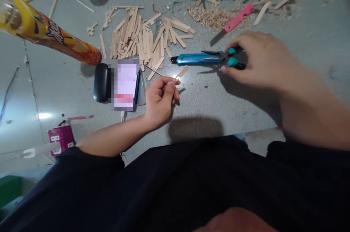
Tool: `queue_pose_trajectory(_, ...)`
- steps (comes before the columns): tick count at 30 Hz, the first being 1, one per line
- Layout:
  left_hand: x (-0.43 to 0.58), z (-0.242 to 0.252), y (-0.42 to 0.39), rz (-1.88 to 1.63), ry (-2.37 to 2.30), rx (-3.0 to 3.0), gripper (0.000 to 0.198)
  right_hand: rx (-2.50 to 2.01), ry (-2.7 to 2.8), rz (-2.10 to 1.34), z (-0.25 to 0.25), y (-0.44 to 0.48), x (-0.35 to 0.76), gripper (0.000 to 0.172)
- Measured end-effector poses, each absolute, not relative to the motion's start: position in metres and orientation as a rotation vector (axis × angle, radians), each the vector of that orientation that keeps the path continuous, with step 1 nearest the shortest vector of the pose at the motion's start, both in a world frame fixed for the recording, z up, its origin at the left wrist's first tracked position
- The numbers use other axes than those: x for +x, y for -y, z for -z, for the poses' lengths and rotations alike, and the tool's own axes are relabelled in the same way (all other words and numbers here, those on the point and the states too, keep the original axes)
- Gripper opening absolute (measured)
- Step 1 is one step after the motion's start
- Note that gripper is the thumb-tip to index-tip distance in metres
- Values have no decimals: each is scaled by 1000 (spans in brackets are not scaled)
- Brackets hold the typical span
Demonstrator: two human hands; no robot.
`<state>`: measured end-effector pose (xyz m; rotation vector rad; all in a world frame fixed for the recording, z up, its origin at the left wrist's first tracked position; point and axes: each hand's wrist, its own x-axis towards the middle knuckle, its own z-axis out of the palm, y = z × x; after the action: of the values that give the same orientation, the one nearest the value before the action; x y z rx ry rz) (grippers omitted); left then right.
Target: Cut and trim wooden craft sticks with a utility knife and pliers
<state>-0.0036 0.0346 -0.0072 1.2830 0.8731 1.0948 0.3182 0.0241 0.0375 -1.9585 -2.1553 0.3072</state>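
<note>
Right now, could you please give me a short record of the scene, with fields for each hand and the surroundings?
left hand: pinches a short wooden craft stick above the floor
right hand: closed on teal-handled scissors, beside the blue utility knife
beyond: pile of craft sticks, pink utility knife, wood shavings
left side: phone, black case, orange bottle

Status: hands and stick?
Left hand pinching stick, raised off floor. Right hand gripping scissors, blades across blue knife. Phone and stick pile beside left hand.
</note>
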Motion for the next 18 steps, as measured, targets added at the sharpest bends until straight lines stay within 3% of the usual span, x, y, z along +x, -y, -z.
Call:
queue_pose_trajectory(3, -9, 14, -35, -1117, -831, 1374, 48, -1761, 2106, -336, -33, -17, 305, 37)
queue_pose_trajectory(6, -13, 18, -37, -1165, -814, 1515, 48, -1623, 2093, -448, -36, -4, 285, 27)
queue_pose_trajectory(11, -16, 18, -42, -1186, -650, 1688, 36, -1547, 2094, -552, -45, 12, 266, 27)
queue_pose_trajectory(18, -11, 14, -33, -1101, -851, 1524, 37, -1600, 1978, -407, -37, 6, 277, 24)
